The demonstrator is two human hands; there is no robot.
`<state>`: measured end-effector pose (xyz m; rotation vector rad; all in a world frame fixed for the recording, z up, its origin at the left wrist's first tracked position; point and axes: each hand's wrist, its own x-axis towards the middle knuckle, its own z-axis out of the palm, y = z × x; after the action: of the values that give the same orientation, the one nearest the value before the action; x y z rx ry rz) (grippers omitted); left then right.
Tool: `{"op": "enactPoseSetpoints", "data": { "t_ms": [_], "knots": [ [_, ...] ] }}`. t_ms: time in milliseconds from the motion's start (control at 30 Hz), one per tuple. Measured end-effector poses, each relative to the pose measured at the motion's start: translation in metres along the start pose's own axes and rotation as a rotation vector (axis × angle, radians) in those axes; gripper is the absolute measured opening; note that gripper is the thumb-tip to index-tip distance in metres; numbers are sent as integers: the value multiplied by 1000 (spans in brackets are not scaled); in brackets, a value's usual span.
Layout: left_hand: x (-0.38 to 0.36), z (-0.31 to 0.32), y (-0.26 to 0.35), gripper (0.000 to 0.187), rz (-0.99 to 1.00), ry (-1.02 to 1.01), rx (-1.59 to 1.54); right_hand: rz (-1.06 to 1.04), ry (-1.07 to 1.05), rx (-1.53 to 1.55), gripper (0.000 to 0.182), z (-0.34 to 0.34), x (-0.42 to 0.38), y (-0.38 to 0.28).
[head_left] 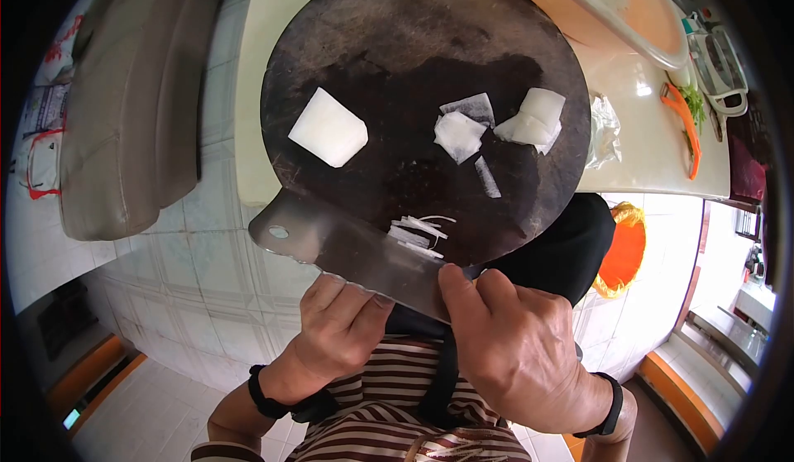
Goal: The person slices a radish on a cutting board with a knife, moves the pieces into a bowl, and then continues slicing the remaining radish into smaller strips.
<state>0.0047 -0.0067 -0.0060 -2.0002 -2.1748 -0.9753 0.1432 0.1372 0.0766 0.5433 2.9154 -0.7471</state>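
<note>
My right hand (pixel 513 338) is closed round the handle end of a wide metal cleaver (pixel 347 251). The blade reaches leftward over the near edge of a round dark chopping board (pixel 397 23). Beneath the blade's middle, the curled fingers of my left hand (pixel 339 321) grip its near edge; their tips are partly hidden. Just beyond the blade lie several thin white strips (pixel 418 234). Farther up the board sit a white block (pixel 328 127), which looks like radish, a small stack of thin white slices (pixel 460 135) and another pile of slices (pixel 533 119).
The board rests on a pale table (pixel 641 143). At its right are a pale plastic basin (pixel 637 15), crumpled clear plastic (pixel 604 131) and an orange peeler (pixel 682 127). An orange bin (pixel 624 251) with a yellow bag stands below. A grey sofa (pixel 136 98) is at left.
</note>
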Motion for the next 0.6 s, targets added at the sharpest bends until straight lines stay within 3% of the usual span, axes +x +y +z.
{"op": "enactPoseSetpoints", "data": {
  "t_ms": [333,400,533,600],
  "knots": [
    [-2,3,0,24,-19,18,-15,-34,-43,-45,39,-7,-5,0],
    [-2,6,-1,26,-11,49,-19,29,-68,-10,49,-5,-3,-4],
    [-1,3,1,26,-38,9,11,-5,-29,0,48,-3,-1,0],
    [0,5,0,27,-6,74,-12,-42,-19,-36,41,-6,-3,3]
  ]
}}
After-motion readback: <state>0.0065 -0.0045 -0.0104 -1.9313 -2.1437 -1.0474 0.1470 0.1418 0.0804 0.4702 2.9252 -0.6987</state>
